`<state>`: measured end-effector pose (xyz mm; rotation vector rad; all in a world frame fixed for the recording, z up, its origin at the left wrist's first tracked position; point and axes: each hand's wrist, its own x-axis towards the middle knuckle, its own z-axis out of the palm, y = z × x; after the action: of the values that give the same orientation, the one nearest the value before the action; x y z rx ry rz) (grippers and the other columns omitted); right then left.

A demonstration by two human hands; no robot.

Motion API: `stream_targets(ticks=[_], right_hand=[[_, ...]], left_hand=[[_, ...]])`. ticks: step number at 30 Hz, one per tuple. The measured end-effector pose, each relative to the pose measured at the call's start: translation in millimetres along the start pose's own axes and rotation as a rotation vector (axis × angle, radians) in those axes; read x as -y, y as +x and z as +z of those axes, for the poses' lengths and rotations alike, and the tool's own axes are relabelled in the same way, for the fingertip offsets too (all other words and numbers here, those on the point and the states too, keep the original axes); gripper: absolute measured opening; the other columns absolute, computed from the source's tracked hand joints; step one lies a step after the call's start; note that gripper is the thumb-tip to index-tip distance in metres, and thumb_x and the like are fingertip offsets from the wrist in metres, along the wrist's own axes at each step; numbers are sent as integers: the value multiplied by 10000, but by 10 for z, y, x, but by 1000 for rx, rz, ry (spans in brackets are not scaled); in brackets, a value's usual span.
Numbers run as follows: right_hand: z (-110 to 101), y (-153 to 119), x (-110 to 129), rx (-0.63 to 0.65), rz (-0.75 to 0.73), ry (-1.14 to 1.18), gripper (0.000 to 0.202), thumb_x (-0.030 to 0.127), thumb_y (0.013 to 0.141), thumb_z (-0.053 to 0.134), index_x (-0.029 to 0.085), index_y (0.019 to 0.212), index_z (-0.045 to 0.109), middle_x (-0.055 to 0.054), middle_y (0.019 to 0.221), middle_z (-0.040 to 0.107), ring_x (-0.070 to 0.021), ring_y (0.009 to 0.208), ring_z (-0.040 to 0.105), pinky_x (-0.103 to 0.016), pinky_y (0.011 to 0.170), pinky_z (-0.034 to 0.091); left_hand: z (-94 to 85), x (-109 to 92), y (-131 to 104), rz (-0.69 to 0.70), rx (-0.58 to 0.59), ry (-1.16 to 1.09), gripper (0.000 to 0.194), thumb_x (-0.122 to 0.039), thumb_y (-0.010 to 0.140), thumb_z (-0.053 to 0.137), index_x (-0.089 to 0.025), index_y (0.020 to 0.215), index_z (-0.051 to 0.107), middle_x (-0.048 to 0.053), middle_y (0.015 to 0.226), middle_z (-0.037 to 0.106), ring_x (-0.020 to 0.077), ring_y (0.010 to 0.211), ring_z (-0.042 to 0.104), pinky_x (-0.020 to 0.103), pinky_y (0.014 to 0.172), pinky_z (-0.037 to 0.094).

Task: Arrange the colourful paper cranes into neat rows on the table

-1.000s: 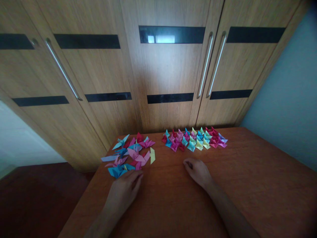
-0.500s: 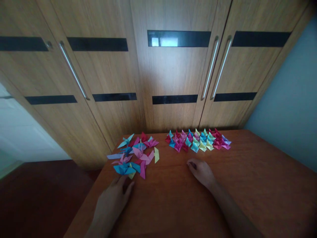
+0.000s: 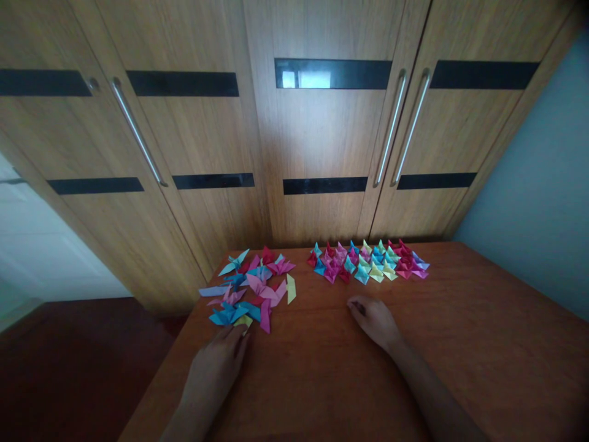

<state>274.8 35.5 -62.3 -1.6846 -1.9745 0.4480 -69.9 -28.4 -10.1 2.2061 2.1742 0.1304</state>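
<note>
As the left hand reaches the near edge of the loose pile: its fingers touch a yellow-green paper piece; thumb and forefinger lie close together, but I cannot tell whether they grip it.
Right hand: resting on the tabletop in front of the upright pieces, fingers curled, with thumb and forefinger tips together and nothing visible between them.
Yellow-green paper piece: at the near left of the loose pile, just beside the blue folded paper and partly hidden by the left hand.
Loose pile: pink, red, blue and pale folded papers, overlapping and lying at many angles, with a pale yellow piece along its right side.
Upright pieces: pointed folded papers standing close together in rows, right of the loose pile.
Behind the tabletop: wooden cabinet with black bands and metal handles.
</note>
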Motion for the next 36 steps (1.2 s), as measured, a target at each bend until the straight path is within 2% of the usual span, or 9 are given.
stream_targets(ticks=[5,8,10,12,15,19,25,36], right_hand=[[-5,-3,14,-11,-8,-6,231,265,843,433,233,870,661,-16,805,677,-159,721,597,-241,665,411],[-6,-8,14,-18,-11,-7,226,266,845,433,235,853,657,-9,772,671,-151,685,591,-234,642,404],[-1,-7,5,-24,-17,2,228,269,846,431,231,848,656,-9,765,670,-150,678,592,-234,642,404],[8,-2,-10,-29,-17,15,233,269,845,431,227,854,660,-13,776,675,-150,689,597,-235,652,409],[25,11,-35,-31,-2,36,243,276,841,433,226,867,669,-16,791,681,-153,693,603,-241,664,419],[29,24,-46,-20,1,54,257,299,845,427,225,871,672,-22,788,681,-163,687,602,-252,664,427],[-2,18,-20,-29,-9,50,251,289,853,425,226,861,668,-20,791,677,-158,700,594,-244,675,418],[0,11,-25,-31,-25,44,237,281,854,425,227,846,655,-10,732,652,-146,656,572,-232,622,386]], left_hand=[[-85,-111,-70,97,-159,-138,246,-271,896,407,-277,991,634,22,1059,670,190,918,646,278,807,491],[-178,-335,23,232,-243,-237,249,-258,900,400,-256,989,633,29,1004,672,169,891,637,257,806,488],[-192,-527,187,325,-263,-272,245,-232,901,401,-237,991,629,34,971,668,159,871,630,249,797,485],[-160,-732,408,400,-244,-266,248,-227,912,390,-222,994,625,43,966,661,159,878,622,255,811,479],[-71,-1019,747,471,-136,-148,259,-223,930,368,-198,979,621,63,952,654,174,917,613,272,828,472],[19,-1273,1034,476,-56,-35,273,-211,938,342,-177,968,611,96,957,646,210,891,629,317,787,491],[90,-1406,1201,460,-22,4,290,-195,943,315,-182,1065,578,117,1023,633,224,909,635,342,786,499],[199,-1491,1324,441,-9,4,256,-182,933,344,-175,1003,590,117,1017,643,211,923,637,324,782,496]])
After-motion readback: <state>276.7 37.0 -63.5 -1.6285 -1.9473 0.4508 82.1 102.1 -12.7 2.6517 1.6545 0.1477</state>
